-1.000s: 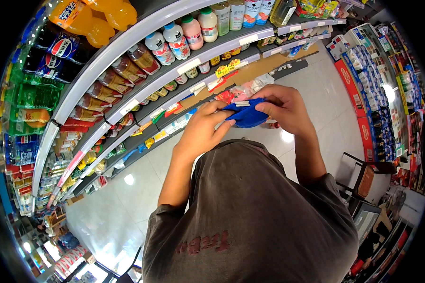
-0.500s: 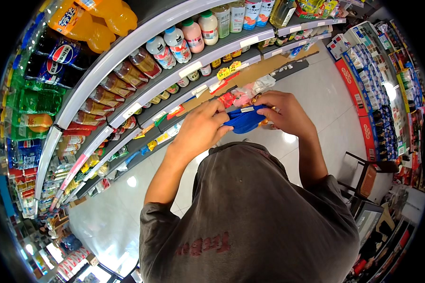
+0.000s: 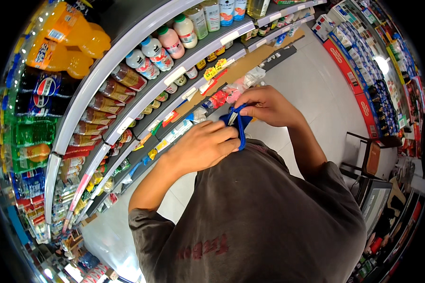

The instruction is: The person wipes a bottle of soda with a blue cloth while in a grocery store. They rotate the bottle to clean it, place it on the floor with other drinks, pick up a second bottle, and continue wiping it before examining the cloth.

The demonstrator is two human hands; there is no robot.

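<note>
In front of my chest, a blue cloth piece [image 3: 241,126] hangs between both hands. It has a thick folded edge and a small whitish strip on it; whether it is a pouch or a cap I cannot make out. My left hand [image 3: 208,145] is closed on its near left side, fingers bent over the cloth. With a thumb-and-finger pinch, my right hand [image 3: 265,107] grips its upper right edge. A beaded bracelet partly shows behind the right wrist. The lower part of the cloth is hidden behind my left fingers and the dark grey shirt [image 3: 259,203].
Curved store shelves [image 3: 174,78] run along the left and front, with milk bottles [image 3: 171,42], orange soda bottles [image 3: 61,35] and packaged goods. Boxed goods [image 3: 352,61] line the right side. A dark chair [image 3: 373,158] stands at right on the pale tiled floor [image 3: 307,66].
The blue cloth has turned from lying flat to more upright and come nearer my chest. My left hand moved down and closer over it. The view has shifted slightly.
</note>
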